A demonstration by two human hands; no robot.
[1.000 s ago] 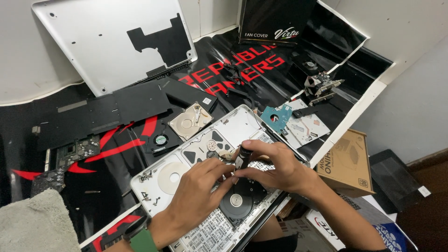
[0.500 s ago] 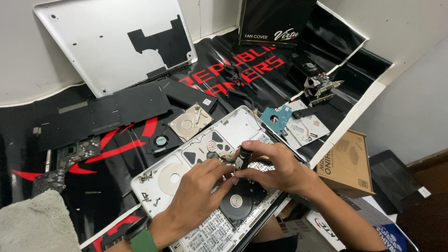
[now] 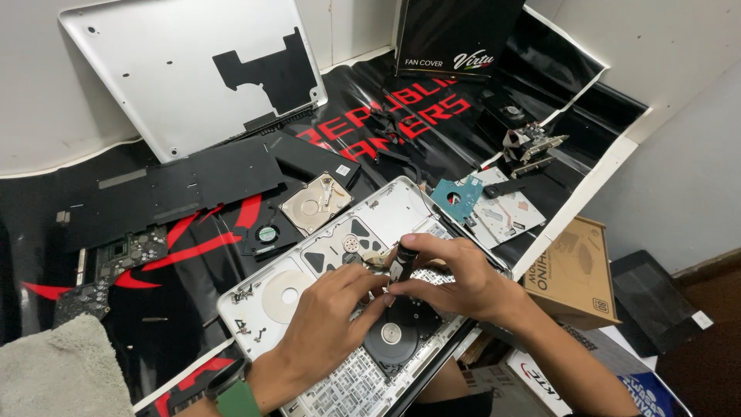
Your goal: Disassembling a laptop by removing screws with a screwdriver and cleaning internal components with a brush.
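An opened silver laptop shell (image 3: 390,208) lies face down on a black and red mat, its insides exposed. My right hand (image 3: 455,278) grips a short black screwdriver (image 3: 402,262), held upright over the middle of the shell. My left hand (image 3: 328,324) rests beside it, its fingertips pinched at the tool's tip next to a black round fan (image 3: 394,333). What lies under the tip is hidden by my fingers.
A silver laptop lid (image 3: 193,69) leans against the wall. On the mat lie a black panel (image 3: 177,189), an open hard drive (image 3: 315,205), a small fan (image 3: 266,234), a circuit board (image 3: 116,259) and a blue board (image 3: 457,199). A cardboard box (image 3: 575,270) stands at the right, a grey cloth (image 3: 58,371) lower left.
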